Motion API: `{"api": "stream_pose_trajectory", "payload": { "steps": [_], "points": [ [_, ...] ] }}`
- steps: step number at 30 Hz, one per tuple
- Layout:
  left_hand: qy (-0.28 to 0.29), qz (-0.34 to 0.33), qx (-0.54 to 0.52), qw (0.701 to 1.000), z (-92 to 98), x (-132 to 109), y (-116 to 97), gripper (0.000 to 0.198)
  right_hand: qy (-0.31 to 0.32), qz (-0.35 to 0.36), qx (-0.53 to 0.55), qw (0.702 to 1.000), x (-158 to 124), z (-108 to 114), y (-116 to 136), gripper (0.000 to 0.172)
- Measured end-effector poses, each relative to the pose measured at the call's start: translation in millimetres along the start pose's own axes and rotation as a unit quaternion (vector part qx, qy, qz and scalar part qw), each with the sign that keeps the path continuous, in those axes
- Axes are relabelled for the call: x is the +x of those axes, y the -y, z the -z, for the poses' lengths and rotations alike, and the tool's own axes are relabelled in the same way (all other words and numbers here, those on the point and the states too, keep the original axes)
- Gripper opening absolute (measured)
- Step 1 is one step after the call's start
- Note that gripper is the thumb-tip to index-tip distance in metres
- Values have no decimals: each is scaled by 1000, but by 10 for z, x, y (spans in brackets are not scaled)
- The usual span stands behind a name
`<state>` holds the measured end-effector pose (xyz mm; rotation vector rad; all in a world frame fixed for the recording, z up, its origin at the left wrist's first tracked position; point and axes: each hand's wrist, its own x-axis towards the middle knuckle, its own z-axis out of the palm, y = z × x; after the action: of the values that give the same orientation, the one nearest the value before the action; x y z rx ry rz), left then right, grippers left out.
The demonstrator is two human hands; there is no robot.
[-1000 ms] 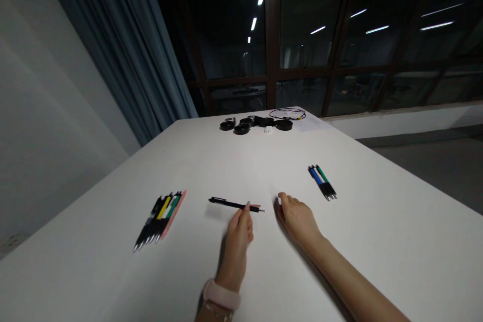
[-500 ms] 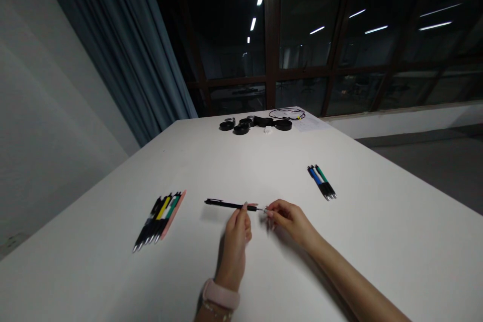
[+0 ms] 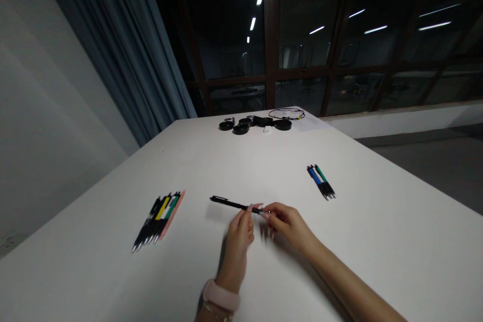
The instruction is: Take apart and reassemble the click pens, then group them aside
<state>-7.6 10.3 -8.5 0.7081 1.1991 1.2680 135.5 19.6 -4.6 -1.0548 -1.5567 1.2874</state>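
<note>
The right hand (image 3: 290, 222) has reached the black click pen (image 3: 234, 205), whose clip end juts out left of the left hand (image 3: 238, 234) pinching it; both now work one pen. The right seems closed on the point end, though detail is tiny.

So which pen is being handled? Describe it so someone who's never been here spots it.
Find the big white table, then the left hand, with the pink wristband, over its near half. It pinches a slim black pen, clip end pointing left, with the right hand at its other end. Unlike the left row of pens and the right row of pens, it's held off the tabletop.
</note>
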Motion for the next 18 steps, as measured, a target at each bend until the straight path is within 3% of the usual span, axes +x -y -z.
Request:
{"api": "stream_pose_trajectory", "payload": {
  "steps": [3, 11, 15, 18],
  "points": [
    [15, -19, -4, 1000, 17, -14, 11, 54, -5, -2, 3, 1000, 6, -10, -17, 34],
    [42, 9, -27, 999, 0, -10, -23, 51, -26, -23, 60, 998, 36, -40, -31, 41],
    [59, 52, -74, 994, -27, -54, -134, 62, -20, -24, 72, 997, 24, -41, 9, 44],
    [52, 40, -81, 995, -14, -36, -149, 66, -8, -28, 83, 996, 13, -35, 42, 45]
  ]
}}
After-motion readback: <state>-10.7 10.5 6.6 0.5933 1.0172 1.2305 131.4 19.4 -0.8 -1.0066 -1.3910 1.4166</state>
